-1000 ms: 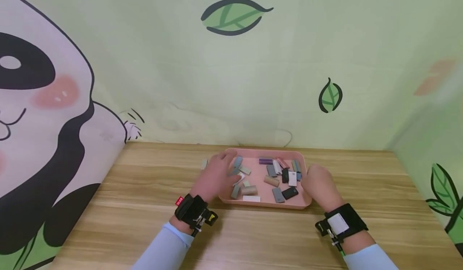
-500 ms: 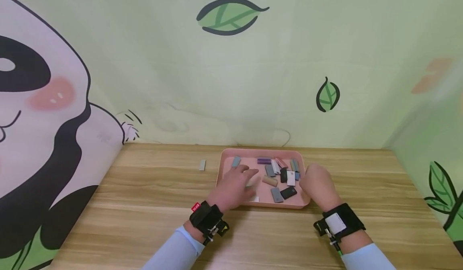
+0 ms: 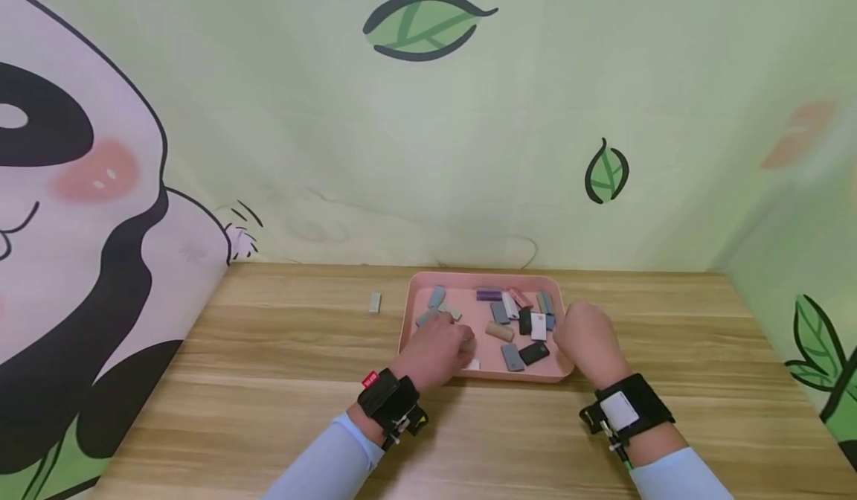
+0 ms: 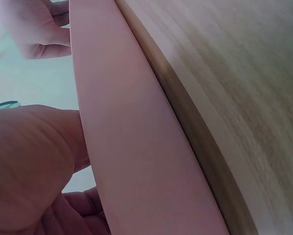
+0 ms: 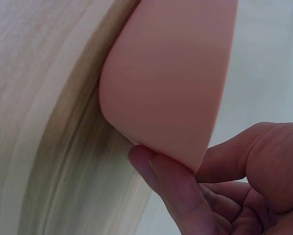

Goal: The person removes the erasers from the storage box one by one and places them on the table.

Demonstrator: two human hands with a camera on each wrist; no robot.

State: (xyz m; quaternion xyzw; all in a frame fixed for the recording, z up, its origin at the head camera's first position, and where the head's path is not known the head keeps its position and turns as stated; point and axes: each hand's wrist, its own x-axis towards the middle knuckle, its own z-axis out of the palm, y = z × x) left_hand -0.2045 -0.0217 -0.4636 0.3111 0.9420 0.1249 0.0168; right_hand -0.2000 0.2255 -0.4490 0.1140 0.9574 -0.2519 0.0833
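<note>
In the head view, a shallow pink tray [image 3: 482, 375] on the table holds several small blocks in grey, beige, black, white, pink and purple. My left hand [image 3: 434, 351] reaches over the tray's front left part, its fingers bent down round a small grey-beige block [image 3: 468, 347] between thumb and fingertips. Part of that block is hidden under the hand. At the tray's right side my right hand [image 3: 589, 340] pinches the wall; in the right wrist view thumb and fingers [image 5: 178, 183] meet at the pink corner. The left wrist view shows my left hand [image 4: 29, 166] over the wall.
One pale small block [image 3: 375, 303] lies on the wooden table [image 3: 288, 344] left of the tray. Inside the tray, a beige cylinder [image 3: 499, 330] and a black block [image 3: 533, 353] lie right of my left hand. A cloth wall with leaf drawings stands behind.
My left hand has moved right from the tray's left edge toward the middle, then its fingers closed down at the grey-beige block. My right hand stays at the tray's right wall.
</note>
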